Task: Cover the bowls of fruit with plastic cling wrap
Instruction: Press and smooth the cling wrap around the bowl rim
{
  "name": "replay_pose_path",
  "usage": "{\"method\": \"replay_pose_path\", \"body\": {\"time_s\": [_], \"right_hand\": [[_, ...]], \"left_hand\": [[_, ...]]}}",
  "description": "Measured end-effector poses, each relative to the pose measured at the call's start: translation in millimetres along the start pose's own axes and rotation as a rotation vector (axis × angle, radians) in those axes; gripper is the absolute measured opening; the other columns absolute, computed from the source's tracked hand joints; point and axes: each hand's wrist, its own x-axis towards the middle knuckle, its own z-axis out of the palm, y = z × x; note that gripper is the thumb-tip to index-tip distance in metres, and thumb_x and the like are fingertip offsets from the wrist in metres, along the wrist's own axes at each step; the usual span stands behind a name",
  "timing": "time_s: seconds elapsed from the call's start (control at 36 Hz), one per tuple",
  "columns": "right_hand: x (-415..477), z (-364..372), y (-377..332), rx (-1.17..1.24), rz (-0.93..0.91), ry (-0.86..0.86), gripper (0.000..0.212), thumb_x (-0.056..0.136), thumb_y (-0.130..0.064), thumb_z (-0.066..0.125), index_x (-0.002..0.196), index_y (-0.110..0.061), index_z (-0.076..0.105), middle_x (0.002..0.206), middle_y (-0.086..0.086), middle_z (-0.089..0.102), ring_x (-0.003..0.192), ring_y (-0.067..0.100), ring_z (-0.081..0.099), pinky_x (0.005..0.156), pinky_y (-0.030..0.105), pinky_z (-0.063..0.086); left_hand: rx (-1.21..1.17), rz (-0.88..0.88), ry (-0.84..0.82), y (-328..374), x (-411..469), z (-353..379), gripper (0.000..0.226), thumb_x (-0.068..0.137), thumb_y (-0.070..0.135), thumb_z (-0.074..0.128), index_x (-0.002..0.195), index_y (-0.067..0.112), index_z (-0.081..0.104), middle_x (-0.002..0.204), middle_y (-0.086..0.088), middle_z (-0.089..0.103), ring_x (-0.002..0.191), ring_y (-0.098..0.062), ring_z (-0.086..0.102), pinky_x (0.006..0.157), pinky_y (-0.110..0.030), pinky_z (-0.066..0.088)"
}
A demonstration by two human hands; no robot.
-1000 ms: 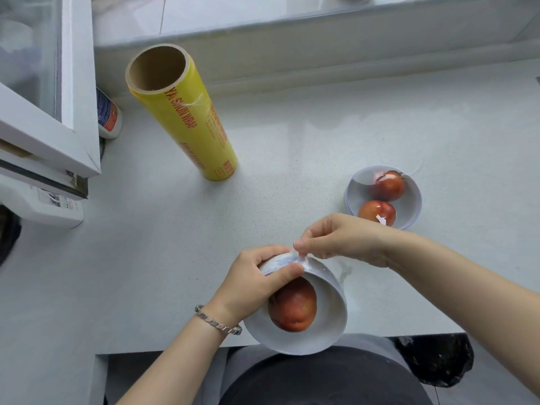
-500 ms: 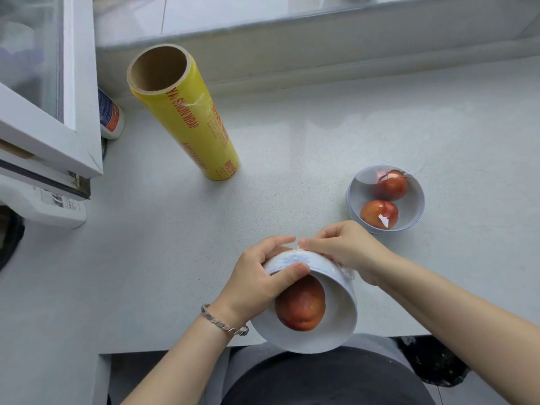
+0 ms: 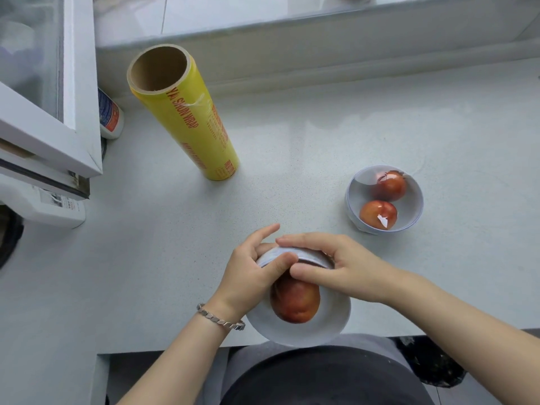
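The near bowl (image 3: 330, 325) sits at the near edge of the counter (image 3: 292, 147), tipped so its mouth faces you, with one red fruit (image 3: 295, 302) resting low inside. Your left hand (image 3: 251, 276) grips its far-left rim, thumb across the lip and the index finger lifted free. Your right hand (image 3: 344, 270) clasps the far wall, fingers (image 3: 306, 239) laid along the outside and the thumb hooked over the rim. The bowl looks rigid, smooth and probably breakable, and the fruit could roll, so hold it by the rim and wall rather than the slick underside. The cling film (image 3: 292, 254) shows only as a pale band under your fingers. Expect it to be feather-light, limp and sticky, prone to bunching on itself, so stretch it from the edges and press it to the outer wall. Whether it spans the whole mouth you cannot tell. To the right and farther off, well apart, the far bowl (image 3: 362, 185) holds two fruits under glinting film and looks covered. The yellow roll (image 3: 190, 121) stands far left, with a small bottle (image 3: 109, 115) and a window frame (image 3: 79, 118) beyond. Nothing lies between your hands and the roll.
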Motion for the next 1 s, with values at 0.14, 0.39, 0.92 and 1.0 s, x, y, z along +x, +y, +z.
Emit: {"method": "replay_pose_path", "body": {"time_s": [0.14, 0.39, 0.92, 1.0], "right_hand": [[0.8, -2.5, 2.2, 0.004, 0.080, -0.042, 0.055, 0.074, -0.031, 0.075, 0.125, -0.027, 0.056, 0.120, -0.016, 0.061, 0.109, -0.008, 0.054, 0.098, 0.017, 0.042], [-9.5, -20.7, 22.6, 0.384, 0.150, -0.098, 0.047, 0.068, -0.038, 0.067, 0.111, -0.018, 0.064, 0.105, -0.003, 0.070, 0.100, 0.008, 0.064, 0.082, 0.018, 0.048], [-1.6, -18.0, 19.5, 0.399, 0.182, 0.032, 0.029, 0.075, -0.034, 0.071, 0.103, -0.027, 0.065, 0.097, -0.004, 0.073, 0.087, 0.002, 0.067, 0.071, 0.008, 0.048], [6.3, -24.4, 15.5, 0.367, 0.177, 0.068, 0.014, 0.084, -0.029, 0.060, 0.096, -0.023, 0.065, 0.087, -0.009, 0.069, 0.076, -0.003, 0.063, 0.067, 0.007, 0.043]], "left_hand": [[-0.045, -0.016, -0.020, -1.6, -1.0, 1.8, 0.079, 0.043, 0.069, 0.075, 0.112, 0.036, 0.052, 0.088, 0.007, 0.075, 0.088, -0.012, 0.069, 0.080, -0.026, 0.054], [-0.141, 0.040, 0.199, -0.8, 2.6, -3.8, 0.037, 0.064, 0.054, 0.067, 0.091, 0.030, 0.072, 0.095, 0.011, 0.073, 0.097, -0.009, 0.065, 0.087, -0.029, 0.050], [0.013, 0.040, -0.035, 6.8, 15.3, -6.3, 0.069, 0.054, 0.076, 0.064, 0.089, 0.017, 0.072, 0.088, 0.003, 0.073, 0.083, -0.008, 0.065, 0.075, -0.023, 0.051], [-0.007, 0.054, 0.006, 6.8, 11.6, -3.2, 0.045, 0.058, 0.061, 0.063, 0.083, 0.025, 0.071, 0.079, 0.015, 0.072, 0.078, 0.001, 0.064, 0.070, -0.014, 0.047]]}}
